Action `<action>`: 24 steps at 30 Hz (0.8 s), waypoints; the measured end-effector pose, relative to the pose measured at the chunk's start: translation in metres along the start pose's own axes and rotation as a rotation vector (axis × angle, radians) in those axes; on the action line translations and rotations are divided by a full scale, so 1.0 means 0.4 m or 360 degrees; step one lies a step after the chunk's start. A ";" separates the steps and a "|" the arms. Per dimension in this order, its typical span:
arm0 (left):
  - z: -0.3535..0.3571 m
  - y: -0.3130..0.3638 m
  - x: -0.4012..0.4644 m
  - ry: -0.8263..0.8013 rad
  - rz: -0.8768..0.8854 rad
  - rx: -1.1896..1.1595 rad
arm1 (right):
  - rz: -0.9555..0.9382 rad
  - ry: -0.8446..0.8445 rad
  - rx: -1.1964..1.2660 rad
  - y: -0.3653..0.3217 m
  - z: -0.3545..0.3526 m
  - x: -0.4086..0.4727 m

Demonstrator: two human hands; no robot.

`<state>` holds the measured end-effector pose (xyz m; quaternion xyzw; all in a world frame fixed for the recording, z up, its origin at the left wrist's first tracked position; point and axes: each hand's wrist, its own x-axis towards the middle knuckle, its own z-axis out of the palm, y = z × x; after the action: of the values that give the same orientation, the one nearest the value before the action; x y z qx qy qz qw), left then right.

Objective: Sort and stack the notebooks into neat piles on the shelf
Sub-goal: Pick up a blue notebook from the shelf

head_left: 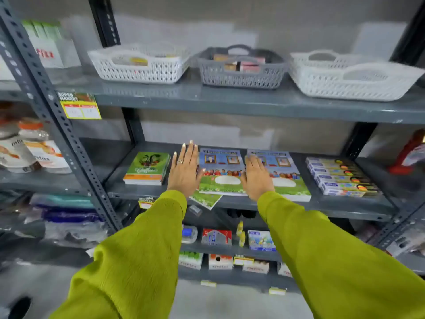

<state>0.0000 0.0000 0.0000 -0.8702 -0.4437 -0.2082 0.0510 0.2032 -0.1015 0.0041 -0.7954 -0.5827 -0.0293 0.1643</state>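
On the grey middle shelf (345,204) lie two piles of blue-and-green notebooks: one in the middle (222,171) and one to its right (287,178). A small pile of green notebooks (147,168) sits at the left. My left hand (185,170) lies flat, fingers apart, at the left edge of the middle pile. My right hand (256,178) lies flat between the two blue-and-green piles, partly over the right one. One notebook (205,199) sticks out askew under the middle pile, over the shelf's front edge. Neither hand holds anything.
Flat boxes of pencils (342,179) lie at the right of the same shelf. Above stand a white basket (140,65), a grey basket (241,69) and another white basket (351,78). Lower shelves hold small boxes. A slotted upright (57,111) runs at left.
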 end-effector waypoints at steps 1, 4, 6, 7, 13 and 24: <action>0.021 -0.010 0.012 -0.0098 -0.0025 -0.0042 | 0.0051 -0.0065 0.0046 -0.006 0.015 0.017; 0.079 -0.041 0.051 -0.0299 -0.0116 -0.0208 | 0.0238 -0.0240 0.0140 -0.014 0.045 0.070; 0.114 -0.048 0.075 -0.0414 -0.0196 -0.0272 | 0.0350 -0.0291 0.0194 -0.017 0.074 0.106; 0.134 -0.053 0.090 -0.0458 -0.0238 -0.0299 | 0.0405 -0.0289 0.0237 -0.017 0.084 0.124; 0.254 -0.063 0.159 -0.0631 -0.0615 -0.0873 | 0.0765 -0.0547 0.0303 -0.001 0.159 0.206; 0.269 -0.021 0.194 -0.0919 -0.1031 -0.1308 | 0.1025 -0.0678 0.0110 -0.003 0.303 0.259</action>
<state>0.0679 0.0929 -0.0669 -0.6604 -0.5656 -0.1229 -0.4785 0.2178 0.0297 -0.0855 -0.9199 -0.3248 0.2092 0.0672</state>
